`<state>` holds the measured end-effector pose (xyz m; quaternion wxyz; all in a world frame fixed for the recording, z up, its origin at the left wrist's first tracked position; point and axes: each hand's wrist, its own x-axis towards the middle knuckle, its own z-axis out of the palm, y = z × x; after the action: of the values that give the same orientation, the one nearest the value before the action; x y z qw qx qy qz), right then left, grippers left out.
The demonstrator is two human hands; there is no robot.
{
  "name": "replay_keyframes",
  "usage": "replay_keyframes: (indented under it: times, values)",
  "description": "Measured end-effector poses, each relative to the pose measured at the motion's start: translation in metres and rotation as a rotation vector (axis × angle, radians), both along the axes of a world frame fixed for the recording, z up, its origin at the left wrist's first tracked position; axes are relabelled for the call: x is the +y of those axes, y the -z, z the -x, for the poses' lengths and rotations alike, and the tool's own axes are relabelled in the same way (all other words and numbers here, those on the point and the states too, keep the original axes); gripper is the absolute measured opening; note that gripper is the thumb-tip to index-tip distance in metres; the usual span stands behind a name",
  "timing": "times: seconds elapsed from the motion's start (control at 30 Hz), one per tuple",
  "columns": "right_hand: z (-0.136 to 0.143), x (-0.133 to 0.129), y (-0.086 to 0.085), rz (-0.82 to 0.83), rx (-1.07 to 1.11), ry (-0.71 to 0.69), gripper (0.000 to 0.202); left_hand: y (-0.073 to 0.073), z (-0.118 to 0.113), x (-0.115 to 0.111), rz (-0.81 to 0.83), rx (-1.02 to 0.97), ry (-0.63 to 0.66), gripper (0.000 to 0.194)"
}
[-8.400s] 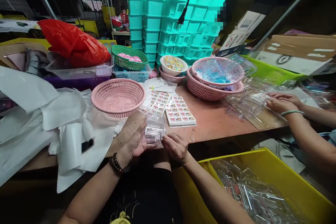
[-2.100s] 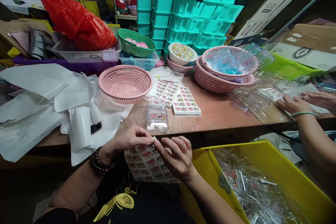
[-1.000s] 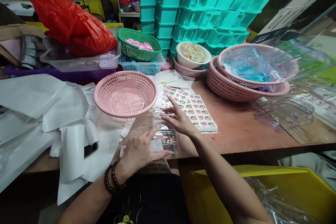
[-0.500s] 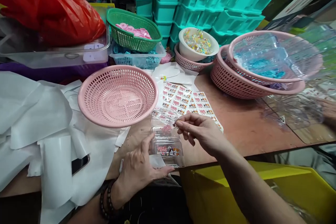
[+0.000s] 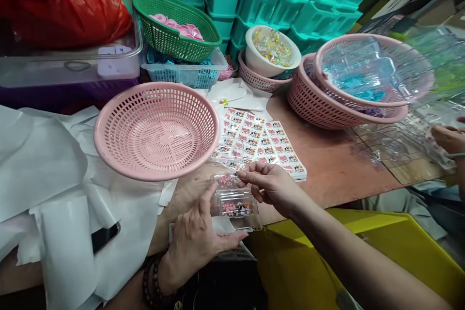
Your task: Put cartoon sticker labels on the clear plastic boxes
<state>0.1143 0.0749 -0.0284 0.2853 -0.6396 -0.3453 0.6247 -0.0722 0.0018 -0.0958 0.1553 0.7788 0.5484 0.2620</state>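
Note:
In front of me on the table lies a clear plastic box (image 5: pixel 250 222), its two halves opened out flat. A sticker with pink lettering and cartoon animals (image 5: pixel 238 209) shows on the near half. My left hand (image 5: pixel 198 232) grips the box from the left, thumb along the near edge and index finger at the far half. My right hand (image 5: pixel 271 185) pinches the right end of another sticker (image 5: pixel 225 181) over the far half; whether it is stuck down, I cannot tell. Sheets of matching stickers (image 5: pixel 267 143) lie just beyond, partly under clear plastic.
A pink basket (image 5: pixel 160 174) stands at the left beside white backing paper (image 5: pixel 36 164) and a dark phone (image 5: pixel 105 237). Stacked pink baskets (image 5: pixel 319 109) hold clear plastic and blue pieces. Another person's hand (image 5: pixel 448 139) is at the right. Teal crates (image 5: pixel 269 7) rise behind.
My right hand has brought the sticker down onto the far half of the box, its print now facing me. The view has shifted slightly. At the right, the other person's hand has moved.

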Motion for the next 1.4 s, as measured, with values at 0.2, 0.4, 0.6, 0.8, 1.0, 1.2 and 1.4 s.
replay_keyframes:
  times: [0.2,0.4,0.6,0.8,1.0,1.2,1.4]
  values:
    - [0.004,-0.004,-0.001,0.012,0.000,0.062,0.051,0.000,0.000,-0.001,0.010,0.002,-0.004,0.103]
    - [0.003,-0.007,0.000,0.016,0.011,0.086,0.049,0.002,0.000,-0.002,0.032,0.011,-0.019,0.101]
    - [0.004,-0.009,0.004,-0.008,-0.011,0.076,0.049,0.006,-0.001,-0.001,0.043,-0.026,-0.026,0.104]
    - [0.009,-0.011,-0.001,-0.035,-0.030,0.094,0.048,0.006,0.000,-0.002,0.046,-0.014,-0.018,0.107]
    - [0.011,-0.012,-0.001,-0.041,-0.042,0.111,0.047,0.007,0.000,-0.002,0.069,-0.025,-0.018,0.109]
    - [0.010,-0.013,0.002,-0.060,-0.046,0.106,0.045,0.005,-0.001,-0.002,0.117,-0.041,-0.032,0.108]
    - [0.011,-0.014,0.001,-0.067,-0.066,0.095,0.045,0.004,-0.001,-0.002,0.134,-0.047,-0.028,0.112]
